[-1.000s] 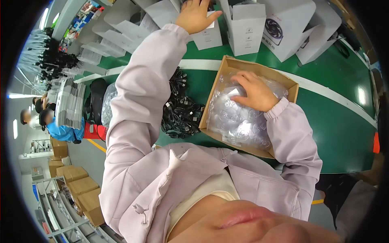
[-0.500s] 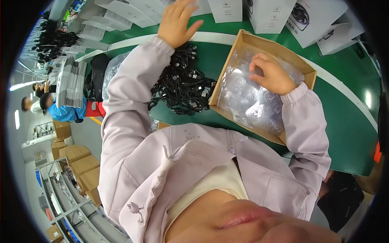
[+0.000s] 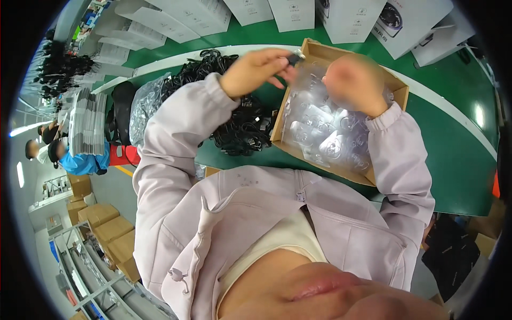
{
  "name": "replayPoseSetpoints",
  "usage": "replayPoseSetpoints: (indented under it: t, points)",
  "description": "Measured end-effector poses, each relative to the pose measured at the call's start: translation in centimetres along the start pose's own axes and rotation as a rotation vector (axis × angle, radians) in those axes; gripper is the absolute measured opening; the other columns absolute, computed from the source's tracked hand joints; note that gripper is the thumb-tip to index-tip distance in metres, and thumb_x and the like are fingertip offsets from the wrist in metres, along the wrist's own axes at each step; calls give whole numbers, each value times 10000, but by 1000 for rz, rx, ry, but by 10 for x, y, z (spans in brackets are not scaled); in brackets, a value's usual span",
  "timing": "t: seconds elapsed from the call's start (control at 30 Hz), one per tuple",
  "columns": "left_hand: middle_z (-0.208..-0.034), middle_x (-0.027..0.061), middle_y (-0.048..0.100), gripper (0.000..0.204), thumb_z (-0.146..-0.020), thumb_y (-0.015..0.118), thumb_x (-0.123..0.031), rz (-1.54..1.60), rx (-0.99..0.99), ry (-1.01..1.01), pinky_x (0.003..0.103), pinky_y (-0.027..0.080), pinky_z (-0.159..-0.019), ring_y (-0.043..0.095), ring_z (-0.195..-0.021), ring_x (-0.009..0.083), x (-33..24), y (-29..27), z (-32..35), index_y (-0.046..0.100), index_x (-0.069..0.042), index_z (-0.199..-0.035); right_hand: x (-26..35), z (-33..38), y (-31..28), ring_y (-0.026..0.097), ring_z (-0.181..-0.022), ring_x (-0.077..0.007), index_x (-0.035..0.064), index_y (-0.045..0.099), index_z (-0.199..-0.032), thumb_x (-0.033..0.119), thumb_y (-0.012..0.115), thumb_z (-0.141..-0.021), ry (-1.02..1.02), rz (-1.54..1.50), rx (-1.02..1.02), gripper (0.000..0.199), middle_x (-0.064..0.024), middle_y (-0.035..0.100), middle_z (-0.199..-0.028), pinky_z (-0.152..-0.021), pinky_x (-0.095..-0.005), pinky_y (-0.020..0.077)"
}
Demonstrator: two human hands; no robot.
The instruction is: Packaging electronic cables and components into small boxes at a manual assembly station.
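Note:
My left hand [image 3: 256, 72] reaches right, near the far left corner of a shallow cardboard box [image 3: 275, 128]. Pinched at its fingertips is a small black piece with a pale shiny end [image 3: 294, 58], blurred, its exact kind unclear. Over the far part of the box hovers my right hand [image 3: 354, 80]; motion smears its fingers, so whether they hold anything is hidden. Clear plastic packets [image 3: 333, 144] with round molded shapes fill the box. Left of it, beneath my left wrist, lies a heap of black USB cables [image 3: 242, 130], coiled in bundles.
White printed cartons [image 3: 352, 21] stand in a row along the far side of the green table [image 3: 448, 176]. Beyond the cables sit a clear plastic bag [image 3: 146, 112] and a black bag [image 3: 124, 106]. Stacked grey sheets [image 3: 88, 125], brown cartons [image 3: 109, 224] and other people are at the left.
My left hand has come from among the far cartons, down and right to the box, and now holds a small black piece. My right hand has moved slightly farther away, off the packets.

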State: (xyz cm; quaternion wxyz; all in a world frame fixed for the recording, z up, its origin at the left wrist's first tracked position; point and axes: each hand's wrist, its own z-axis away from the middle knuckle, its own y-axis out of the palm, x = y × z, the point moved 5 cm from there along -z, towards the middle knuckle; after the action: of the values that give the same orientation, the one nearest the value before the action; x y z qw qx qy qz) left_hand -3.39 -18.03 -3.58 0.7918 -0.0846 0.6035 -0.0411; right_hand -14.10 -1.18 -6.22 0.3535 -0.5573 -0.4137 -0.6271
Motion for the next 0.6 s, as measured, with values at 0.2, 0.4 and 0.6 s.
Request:
replayPoseSetpoints:
  t: [0.2, 0.4, 0.6]
  points:
    - [-943, 70, 556, 256, -866, 487, -115, 103, 223, 70, 243, 453, -727, 551, -808, 127, 3, 46, -23, 456, 12, -1087, -2, 4, 4, 504, -615, -45, 27, 511, -849, 90, 595, -796, -57, 17, -46, 117, 8, 533, -735, -554, -176, 411]
    - [-922, 79, 586, 228, -842, 513, -124, -353, -660, 880, 291, 449, -688, 577, -818, 182, -93, -59, -30, 462, -38, -1047, 7, 7, -4, 472, -680, -60, 21, 486, -949, 63, 551, -824, -231, 7, -183, 147, 3, 485, -812, -620, -190, 411]
    - [-879, 171, 592, 265, -840, 501, -186, -1201, -827, 564, 358, 447, -691, 577, -812, 312, -133, -127, -67, 438, -44, -1056, 5, 6, -2, 459, -710, -54, 27, 488, -974, 75, 550, -827, -186, 96, -108, 167, 7, 476, -820, -636, -193, 410]
